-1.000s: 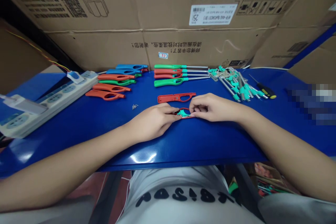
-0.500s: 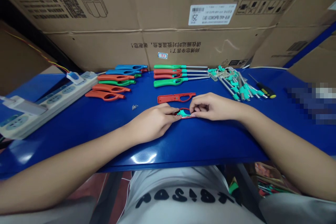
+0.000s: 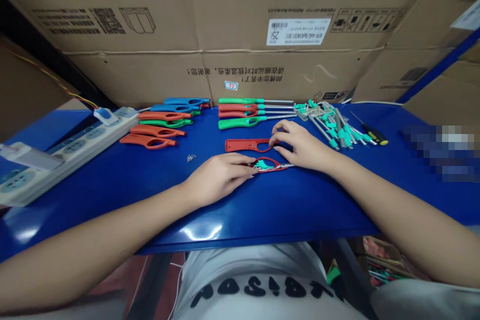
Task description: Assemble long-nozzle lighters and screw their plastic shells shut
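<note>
My left hand [image 3: 221, 175] is closed on a red lighter handle half [image 3: 278, 167] lying on the blue table. A teal trigger piece [image 3: 263, 164] and white wires sit inside that half, and a thin metal tube sticks out of its right end. Much of its left part is hidden under my fingers. Just beyond lies a second red handle half [image 3: 240, 145], its inner side up. My right hand [image 3: 296, 142] hovers at the right end of this second half, thumb and fingers apart; whether they touch it I cannot tell.
Assembled lighters [image 3: 240, 123] lie in a row at the back. Orange, green and blue handles [image 3: 150, 141] are stacked left, beside a power strip [image 3: 75, 150]. Small screws [image 3: 191, 158] lie nearby. Right are teal-and-metal lighter inner parts [image 3: 333, 125] and a screwdriver [image 3: 375, 135]. Cardboard [image 3: 150, 70] stands behind.
My right hand has let go of the trigger end of the nearer half and moved up to the farther red half, its fingers opening. My left hand keeps its hold.
</note>
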Available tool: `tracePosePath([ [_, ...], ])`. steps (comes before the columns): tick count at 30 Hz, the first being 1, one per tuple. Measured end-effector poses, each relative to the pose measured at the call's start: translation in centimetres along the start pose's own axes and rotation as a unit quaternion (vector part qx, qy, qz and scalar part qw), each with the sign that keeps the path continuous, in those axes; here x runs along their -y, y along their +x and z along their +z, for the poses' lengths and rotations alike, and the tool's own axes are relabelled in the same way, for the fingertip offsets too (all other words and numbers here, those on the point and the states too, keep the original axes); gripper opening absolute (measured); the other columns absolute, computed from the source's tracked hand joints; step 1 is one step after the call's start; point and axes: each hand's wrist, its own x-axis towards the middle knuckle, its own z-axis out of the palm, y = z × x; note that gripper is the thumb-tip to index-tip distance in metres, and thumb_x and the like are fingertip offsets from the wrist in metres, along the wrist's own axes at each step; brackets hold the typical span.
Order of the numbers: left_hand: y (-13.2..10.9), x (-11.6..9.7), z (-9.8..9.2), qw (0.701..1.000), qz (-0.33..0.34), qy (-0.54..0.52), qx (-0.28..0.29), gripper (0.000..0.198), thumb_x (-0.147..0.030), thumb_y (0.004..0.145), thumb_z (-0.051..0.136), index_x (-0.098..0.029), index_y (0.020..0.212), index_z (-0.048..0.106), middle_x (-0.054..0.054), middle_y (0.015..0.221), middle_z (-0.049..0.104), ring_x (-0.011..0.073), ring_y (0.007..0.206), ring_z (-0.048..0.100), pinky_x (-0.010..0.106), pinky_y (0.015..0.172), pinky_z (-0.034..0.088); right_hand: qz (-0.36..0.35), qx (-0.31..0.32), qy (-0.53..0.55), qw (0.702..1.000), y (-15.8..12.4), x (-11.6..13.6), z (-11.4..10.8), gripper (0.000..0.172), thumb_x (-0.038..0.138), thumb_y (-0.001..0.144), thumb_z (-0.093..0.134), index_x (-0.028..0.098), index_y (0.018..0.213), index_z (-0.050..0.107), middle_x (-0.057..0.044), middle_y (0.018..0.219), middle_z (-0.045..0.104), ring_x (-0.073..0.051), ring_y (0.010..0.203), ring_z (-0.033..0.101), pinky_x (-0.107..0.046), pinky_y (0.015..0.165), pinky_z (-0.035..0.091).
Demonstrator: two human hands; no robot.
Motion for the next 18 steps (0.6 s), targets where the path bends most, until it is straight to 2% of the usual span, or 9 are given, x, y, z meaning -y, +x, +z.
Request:
tracePosePath([
  [4, 0.3, 0.2, -0.7, 0.999, 0.008, 0.026, -0.045, 0.022, -0.022, 0.097, 0.062, -0.018, 0.114, 0.074, 0.010, 0.118, 0.074, 0.0220, 0.111, 0.070, 0.038, 0.099, 0.057, -0.003, -0.007, 0.019, 1.000, -0.1, 0.0, -0.4, 0.007, 0.021, 0.090, 0.061, 0.019, 0.096, 0.064, -0.012, 0.113, 0.059, -0.026, 0.106, 0.059, -0.045, 0.095, 0.051],
  [7, 0.5, 0.9, -1.7, 0.994, 0.003, 0.084, -0.063, 0.029, -0.022, 0.096, 0.062, -0.018, 0.124, 0.070, 0.013, 0.126, 0.070, 0.0267, 0.121, 0.063, 0.045, 0.104, 0.054, 0.042, -0.042, 0.114, 0.992, 0.0, 0.6, -0.9, 0.006, 0.026, 0.091, 0.061, 0.020, 0.093, 0.060, -0.009, 0.099, 0.064, -0.023, 0.091, 0.064, -0.042, 0.084, 0.054],
  [8, 0.6, 1.2, -2.0, 0.992, -0.004, 0.108, -0.063, 0.033, -0.023, 0.096, 0.063, -0.017, 0.128, 0.068, 0.014, 0.130, 0.068, 0.0287, 0.125, 0.060, 0.048, 0.106, 0.052, 0.079, -0.050, 0.172, 0.981, 0.1, 0.9, -1.0, 0.010, 0.030, 0.091, 0.062, 0.021, 0.093, 0.059, -0.007, 0.091, 0.066, -0.022, 0.083, 0.066, -0.040, 0.079, 0.056],
  [10, 0.6, 1.8, -2.4, 0.989, -0.012, 0.140, -0.056, 0.040, -0.025, 0.094, 0.066, -0.016, 0.133, 0.064, 0.015, 0.134, 0.065, 0.0311, 0.126, 0.058, 0.052, 0.106, 0.050, 0.165, -0.047, 0.307, 0.936, 0.3, 1.5, -1.2, 0.020, 0.038, 0.088, 0.067, 0.020, 0.092, 0.058, -0.003, 0.078, 0.067, -0.019, 0.069, 0.068, -0.036, 0.069, 0.057],
  [12, 0.6, 2.1, -2.7, 0.989, -0.012, 0.137, -0.049, 0.042, -0.024, 0.093, 0.067, -0.015, 0.134, 0.063, 0.015, 0.130, 0.067, 0.0291, 0.120, 0.062, 0.048, 0.102, 0.054, 0.235, -0.030, 0.416, 0.878, 0.5, 2.1, -1.4, 0.030, 0.043, 0.082, 0.074, 0.019, 0.091, 0.059, -0.002, 0.072, 0.067, -0.017, 0.062, 0.068, -0.032, 0.064, 0.058],
  [14, 0.6, 2.1, -2.8, 0.992, -0.011, 0.121, -0.046, 0.036, -0.020, 0.093, 0.066, -0.015, 0.129, 0.065, 0.014, 0.121, 0.070, 0.0254, 0.111, 0.065, 0.042, 0.095, 0.057, 0.272, -0.022, 0.468, 0.840, 0.7, 2.5, -1.6, 0.035, 0.044, 0.077, 0.079, 0.018, 0.091, 0.061, -0.003, 0.070, 0.068, -0.015, 0.060, 0.068, -0.030, 0.062, 0.059],
  [16, 0.7, 1.8, -2.9, 0.992, -0.013, 0.116, -0.042, 0.029, -0.018, 0.094, 0.064, -0.014, 0.123, 0.068, 0.013, 0.115, 0.072, 0.0237, 0.106, 0.067, 0.038, 0.091, 0.058, 0.281, -0.016, 0.484, 0.828, 0.7, 2.7, -1.6, 0.037, 0.044, 0.076, 0.079, 0.017, 0.094, 0.063, -0.003, 0.072, 0.067, -0.015, 0.060, 0.067, -0.030, 0.059, 0.059],
  [18, 0.9, 1.3, -3.3, 0.993, -0.013, 0.110, -0.027, 0.025, -0.020, 0.094, 0.064, -0.013, 0.118, 0.070, 0.013, 0.113, 0.073, 0.0236, 0.102, 0.068, 0.037, 0.090, 0.058, 0.252, -0.003, 0.456, 0.854, 0.6, 2.7, -1.6, 0.039, 0.043, 0.078, 0.077, 0.016, 0.103, 0.064, -0.002, 0.075, 0.064, -0.013, 0.060, 0.063, -0.028, 0.057, 0.055],
])
